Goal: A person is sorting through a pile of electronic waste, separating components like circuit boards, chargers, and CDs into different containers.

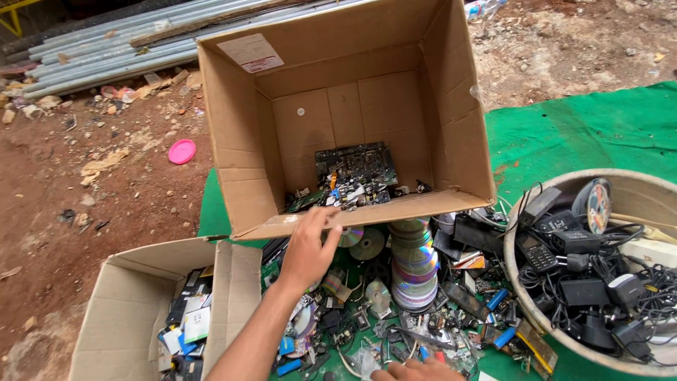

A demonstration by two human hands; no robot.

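- The large cardboard box (338, 106) — plain brown corrugated board, tipped so its open mouth shows — holds one dark green circuit board (356, 164) leaning on its back wall above a litter of small electronic scraps.
- Right of the large cardboard box sits a round, pale tub (635, 192) filled with black chargers, tangled cables and a keypad phone.
- Below and left of the large cardboard box stands a smaller cardboard box (127, 303), open, with phones and flat parts inside.
- Just under the large box's front lip rises one stack of shiny discs (414, 264), rainbow-glinting, amid loose discs and blue batteries on green cloth (585, 127).
- The left hand (308, 248) rests its loosely spread fingers on that lip, holding nothing.
- The right hand (416, 370) shows only knuckles at the bottom edge below the box — its grip cannot be told.
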